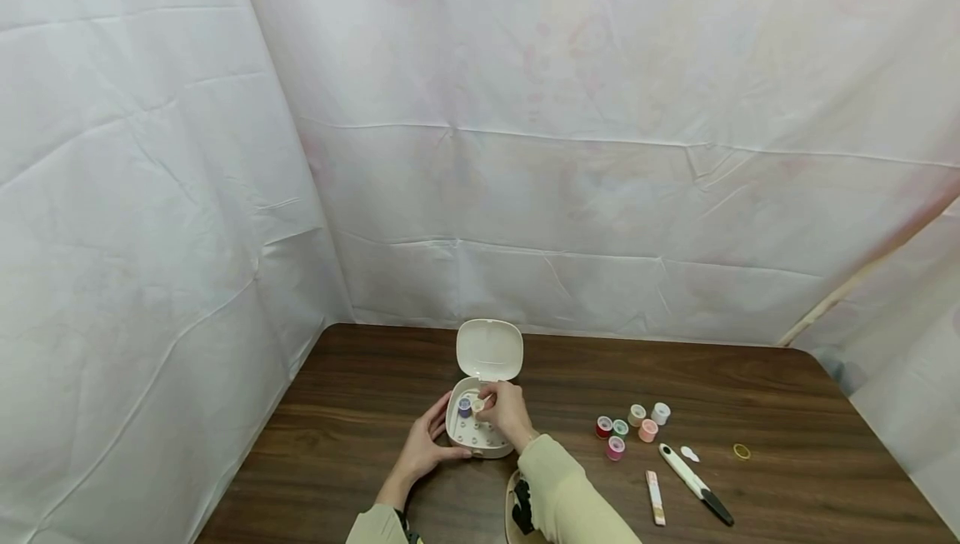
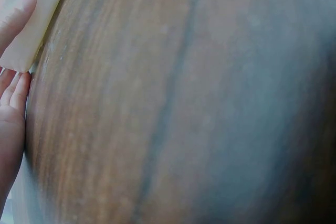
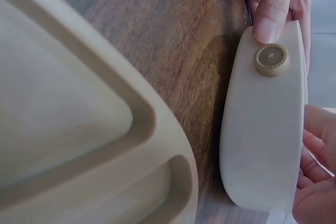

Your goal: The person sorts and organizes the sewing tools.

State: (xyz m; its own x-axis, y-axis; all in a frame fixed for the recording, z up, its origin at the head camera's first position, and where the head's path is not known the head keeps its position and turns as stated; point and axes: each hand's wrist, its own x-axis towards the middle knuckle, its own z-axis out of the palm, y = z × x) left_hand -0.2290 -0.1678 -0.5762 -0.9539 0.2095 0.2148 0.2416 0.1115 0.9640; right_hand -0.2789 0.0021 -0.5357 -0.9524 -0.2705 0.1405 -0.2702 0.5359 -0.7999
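A small white sewing box (image 1: 491, 452) stands on the table with its lid (image 1: 490, 348) tipped back. My left hand (image 1: 426, 446) holds its left side, thumb at the front near a round button-shaped clasp (image 3: 271, 59) and fingers along the wall. Inside, a purple thread spool (image 1: 464, 407) stands among rows of small pegs. My right hand (image 1: 510, 412) reaches into the box and pinches a pale yellow thread spool (image 1: 477, 405) beside the purple one. In the right wrist view the box wall hides what the right fingers (image 3: 320, 150) hold.
A beige divided tray (image 3: 173, 129) lies in front of the box, partly under the right sleeve, with something black (image 1: 522, 506) in it. To the right are several thread spools (image 1: 620, 428), a seam ripper-like white-and-black tool (image 1: 693, 481), a folded tape-like strip (image 1: 655, 498), a white piece (image 1: 689, 454) and a yellow ring (image 1: 742, 451).
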